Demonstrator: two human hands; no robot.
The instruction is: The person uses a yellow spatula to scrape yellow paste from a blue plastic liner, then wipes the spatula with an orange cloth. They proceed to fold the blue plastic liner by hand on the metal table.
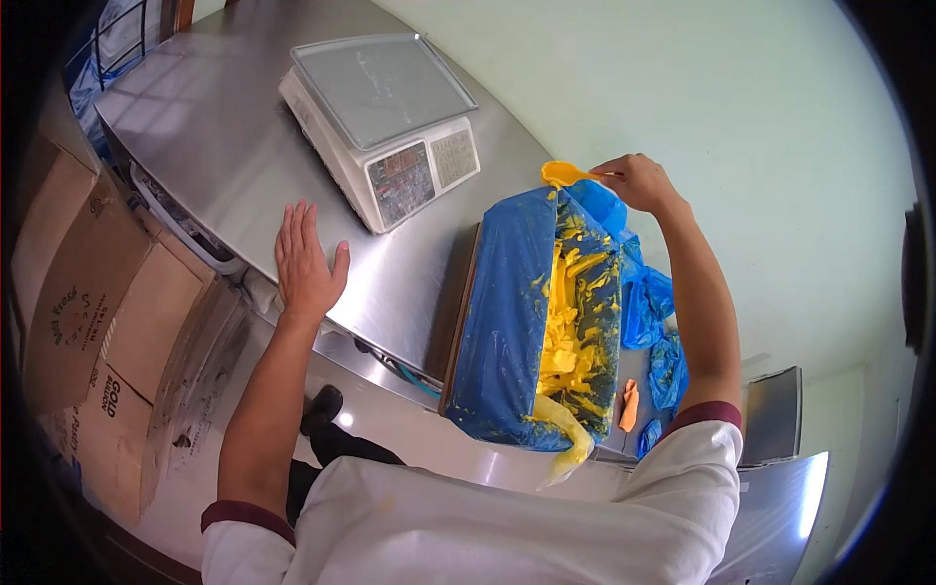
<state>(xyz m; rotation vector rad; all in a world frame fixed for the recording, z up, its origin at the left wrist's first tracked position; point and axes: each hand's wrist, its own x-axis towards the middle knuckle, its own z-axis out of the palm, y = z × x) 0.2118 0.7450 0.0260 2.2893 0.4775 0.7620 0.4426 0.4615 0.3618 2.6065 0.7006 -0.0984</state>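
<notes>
My right hand [639,183] grips the handle of a yellow spoon [563,174], whose bowl is above the far end of a box lined with blue plastic [497,322]. Inside that liner lies a soft yellow, butter-like mass [559,356], with smears up the plastic walls. A yellow-coated clear plastic piece [570,439] hangs over the near end of the box. My left hand [310,258] is at the front edge of the steel table [205,107], palm down with fingers stretched out, holding nothing. Between the hands, further back, stands a weighing scale [390,107].
Crumpled blue plastic bags [648,302] and an orange piece [629,405] lie right of the box, by the wall. Cardboard boxes [107,341] are stacked at the left, below table height. A metal panel [775,414] stands at the lower right.
</notes>
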